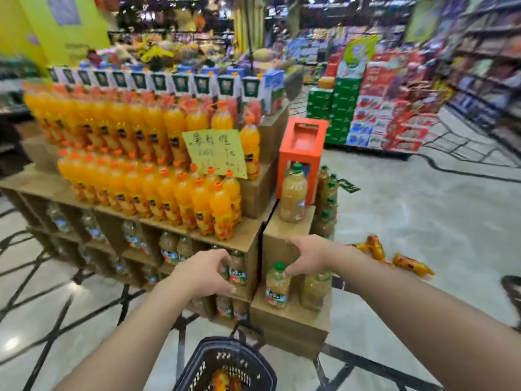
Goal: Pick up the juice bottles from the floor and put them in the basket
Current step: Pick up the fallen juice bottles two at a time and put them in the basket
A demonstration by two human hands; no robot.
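Note:
Orange juice bottles lie on the floor to the right: one [412, 265] nearest, another [375, 247] behind it, and a third partly hidden by my right wrist. A dark plastic basket [253, 359] stands on the floor at the bottom centre, with orange bottles showing inside it. Both my arms reach forward above the basket. My left hand [204, 273] hangs in the air with loosely curled fingers and holds nothing. My right hand [307, 256] is also empty, its fingers relaxed, in front of pale juice bottles on a low cardboard stand.
A stepped cardboard display [253, 232] full of orange and pale juice bottles stands straight ahead. An orange carton [303, 153] sits at its right corner. Stacked red and green cases [375, 108] fill the back right. Open tiled floor stretches to the right.

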